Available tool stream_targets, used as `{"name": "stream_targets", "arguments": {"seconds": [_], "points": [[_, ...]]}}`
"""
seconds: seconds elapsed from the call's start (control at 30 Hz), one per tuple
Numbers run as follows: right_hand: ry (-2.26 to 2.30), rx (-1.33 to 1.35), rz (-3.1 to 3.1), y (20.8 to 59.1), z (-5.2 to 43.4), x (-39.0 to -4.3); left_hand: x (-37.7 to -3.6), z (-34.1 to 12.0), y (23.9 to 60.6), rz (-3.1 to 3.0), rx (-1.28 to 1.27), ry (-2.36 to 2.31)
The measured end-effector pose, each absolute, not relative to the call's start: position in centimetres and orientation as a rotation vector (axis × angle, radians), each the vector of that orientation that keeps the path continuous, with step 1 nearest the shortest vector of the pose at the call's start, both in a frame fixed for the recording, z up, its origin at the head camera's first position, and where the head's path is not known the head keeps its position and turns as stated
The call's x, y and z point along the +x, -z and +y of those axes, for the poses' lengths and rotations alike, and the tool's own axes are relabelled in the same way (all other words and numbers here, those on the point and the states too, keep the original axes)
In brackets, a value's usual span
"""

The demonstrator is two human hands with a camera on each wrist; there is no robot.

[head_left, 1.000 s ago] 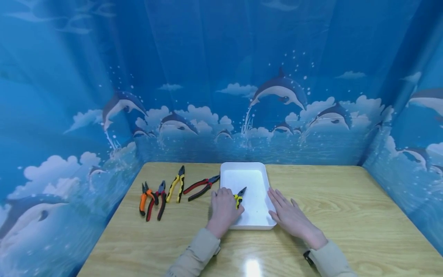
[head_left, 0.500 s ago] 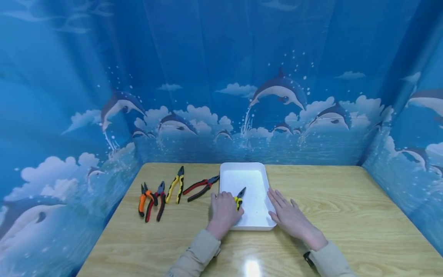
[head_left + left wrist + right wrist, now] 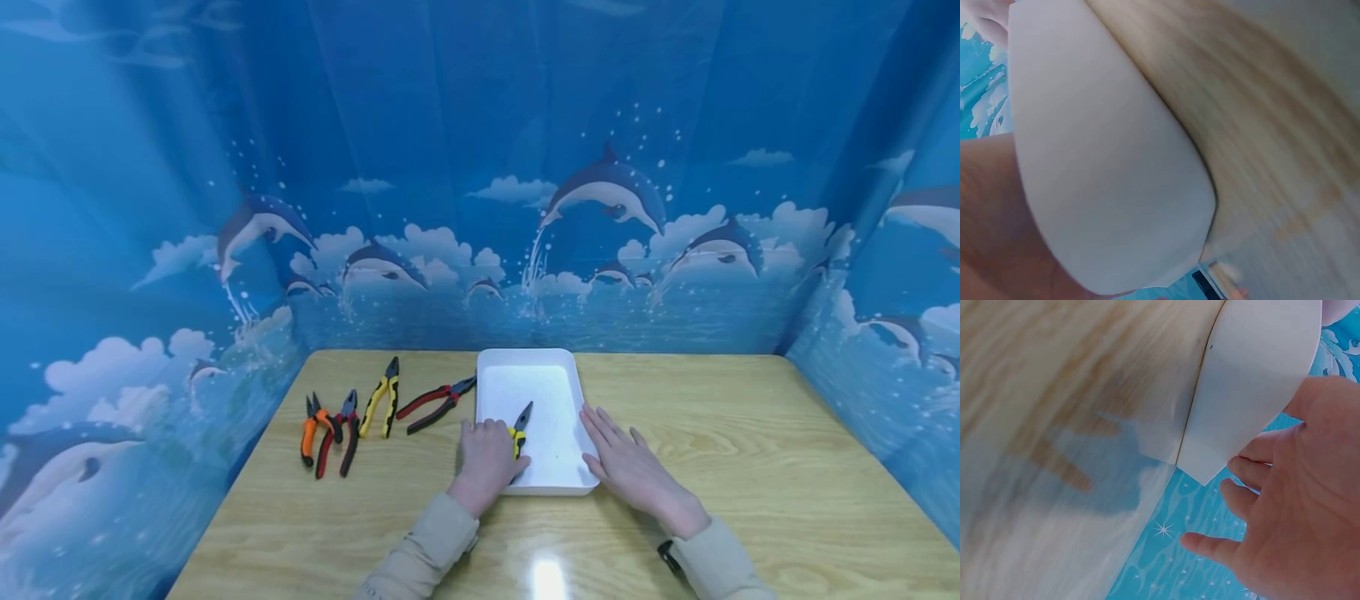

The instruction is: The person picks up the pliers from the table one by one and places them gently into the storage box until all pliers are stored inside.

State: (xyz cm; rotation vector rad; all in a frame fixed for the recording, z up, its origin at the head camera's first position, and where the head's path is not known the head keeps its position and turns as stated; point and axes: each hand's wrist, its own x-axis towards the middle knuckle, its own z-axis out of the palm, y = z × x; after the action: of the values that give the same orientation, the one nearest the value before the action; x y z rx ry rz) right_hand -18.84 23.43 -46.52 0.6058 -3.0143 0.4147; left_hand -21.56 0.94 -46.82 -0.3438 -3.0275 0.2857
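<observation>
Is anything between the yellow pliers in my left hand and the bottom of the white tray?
Nothing visible is. The left hand holds the yellow pliers over the tray, inside its near left rim, and the floor under the tip looks bare. The right hand lies outside the right rim, clear of them.

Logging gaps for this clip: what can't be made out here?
- Yellow-and-black pliers: handles hidden under the left hand, head view.
- White plastic tray: its inside is unseen from either blurred wrist view.
- Right hand: whether it touches the tray is unclear, head view.
</observation>
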Motion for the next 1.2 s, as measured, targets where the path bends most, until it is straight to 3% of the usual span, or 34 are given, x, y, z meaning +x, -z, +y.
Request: {"name": "stream_targets", "arguments": {"seconds": [0.5, 0.87, 1.2], "points": [[-0.398, 0.627, -3.002, 46.7, 23.4, -19.0, -21.5, 1.0, 46.2, -2.937, -0.449, -0.082], [-0.388, 0.595, -3.033, 46.5, 23.5, -19.0, -21.8, 0.8, 46.5, -3.012, -0.602, -0.155], [-0.411, 0.602, -3.021, 46.4, 23.4, -18.9, -22.0, -0.1, 46.7, -2.935, -0.577, -0.226]]}}
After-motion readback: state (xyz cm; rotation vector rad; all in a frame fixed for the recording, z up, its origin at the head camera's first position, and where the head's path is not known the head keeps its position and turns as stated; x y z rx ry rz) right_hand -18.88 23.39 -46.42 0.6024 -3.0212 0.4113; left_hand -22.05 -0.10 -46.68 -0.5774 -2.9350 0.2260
